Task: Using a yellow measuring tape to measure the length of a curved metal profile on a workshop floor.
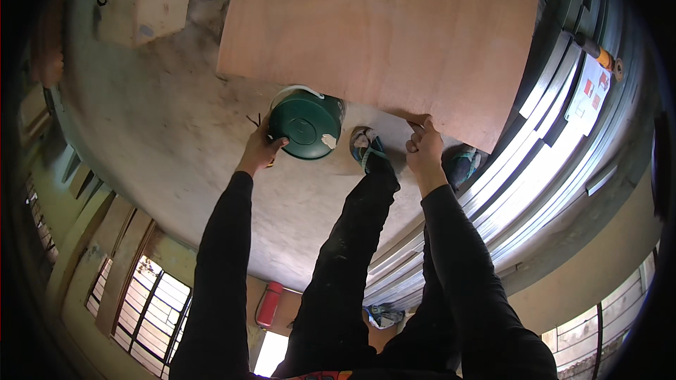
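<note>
A wide reddish-brown plywood sheet (380,28) spans the upper middle, its near edge passing over the far rim of a green bucket (307,121). My right hand (425,148) is closed at that near edge, toward the sheet's right corner, with thumb and finger on the wood. My left hand (260,148) is curled at the bucket's left side, the thumb by the rim. Thin dark prongs stick out above this hand and an orange-yellow bit shows below it; what it holds is mostly hidden. A pale scrap (329,141) lies on the green top.
Long shiny metal channels (486,204) run along the right, with an orange-and-black power tool (598,55) and a printed sheet (590,95) on them. A pale box-like block (144,3) stands far left. My sandalled foot (366,148) is beside the bucket. A red cylinder (269,304) is behind.
</note>
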`<state>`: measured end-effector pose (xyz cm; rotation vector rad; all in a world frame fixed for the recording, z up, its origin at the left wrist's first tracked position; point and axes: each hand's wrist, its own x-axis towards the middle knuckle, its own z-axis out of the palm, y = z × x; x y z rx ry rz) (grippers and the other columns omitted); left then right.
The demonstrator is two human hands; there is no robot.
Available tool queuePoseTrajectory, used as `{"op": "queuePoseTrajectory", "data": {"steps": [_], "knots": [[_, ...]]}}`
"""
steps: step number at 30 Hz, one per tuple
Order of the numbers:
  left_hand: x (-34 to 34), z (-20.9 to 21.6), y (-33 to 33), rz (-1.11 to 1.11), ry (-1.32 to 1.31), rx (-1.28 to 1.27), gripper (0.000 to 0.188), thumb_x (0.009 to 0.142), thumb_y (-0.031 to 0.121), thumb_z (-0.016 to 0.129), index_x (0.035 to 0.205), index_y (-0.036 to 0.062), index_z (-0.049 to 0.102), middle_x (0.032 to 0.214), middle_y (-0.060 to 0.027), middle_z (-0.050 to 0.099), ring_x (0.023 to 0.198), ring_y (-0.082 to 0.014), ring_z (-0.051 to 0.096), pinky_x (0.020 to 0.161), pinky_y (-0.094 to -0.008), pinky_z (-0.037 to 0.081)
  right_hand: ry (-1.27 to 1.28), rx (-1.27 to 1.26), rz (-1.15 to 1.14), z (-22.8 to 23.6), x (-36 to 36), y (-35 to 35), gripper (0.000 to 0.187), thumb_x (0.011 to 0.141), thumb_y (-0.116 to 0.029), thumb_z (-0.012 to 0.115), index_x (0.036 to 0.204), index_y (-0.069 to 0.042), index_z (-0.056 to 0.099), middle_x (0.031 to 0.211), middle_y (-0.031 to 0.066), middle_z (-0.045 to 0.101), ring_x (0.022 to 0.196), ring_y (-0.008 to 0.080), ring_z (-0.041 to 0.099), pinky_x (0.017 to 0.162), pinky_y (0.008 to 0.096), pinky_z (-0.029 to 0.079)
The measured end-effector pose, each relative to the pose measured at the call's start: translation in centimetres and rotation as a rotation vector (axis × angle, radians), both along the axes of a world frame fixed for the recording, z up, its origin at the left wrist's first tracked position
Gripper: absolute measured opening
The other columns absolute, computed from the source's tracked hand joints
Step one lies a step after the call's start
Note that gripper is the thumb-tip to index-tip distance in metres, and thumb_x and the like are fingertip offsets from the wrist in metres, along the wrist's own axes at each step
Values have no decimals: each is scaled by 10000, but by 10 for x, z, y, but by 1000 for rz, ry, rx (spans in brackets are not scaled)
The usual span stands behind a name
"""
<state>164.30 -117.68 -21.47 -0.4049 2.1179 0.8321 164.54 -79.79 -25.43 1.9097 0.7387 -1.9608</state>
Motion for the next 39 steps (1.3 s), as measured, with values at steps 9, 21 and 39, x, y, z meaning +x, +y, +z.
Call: {"op": "queuePoseTrajectory", "data": {"steps": [9,21,39], "knots": [[13,9,11,452,-223,87,614,850,258,693,1362,64,415,1119,-120,604,971,-179,551,843,-325,437,-17,111,-17,41,-13,-13,213,985,-303,467,1049,-101,450,1090,193,607,479,75,296,425,228,274],[10,4,33,907,-487,174,703,832,710,431,1130,80,519,710,-25,522,538,-145,538,477,-279,463,23,33,48,14,4,-13,210,978,-296,492,1060,-104,470,971,158,629,465,67,331,421,238,295],[26,2,60,1086,-327,144,672,872,700,370,1042,66,516,684,-32,537,535,-144,544,494,-270,481,31,-13,19,26,3,-14,168,982,-316,483,1013,-151,483,1030,102,608,491,69,289,443,225,282]]}}
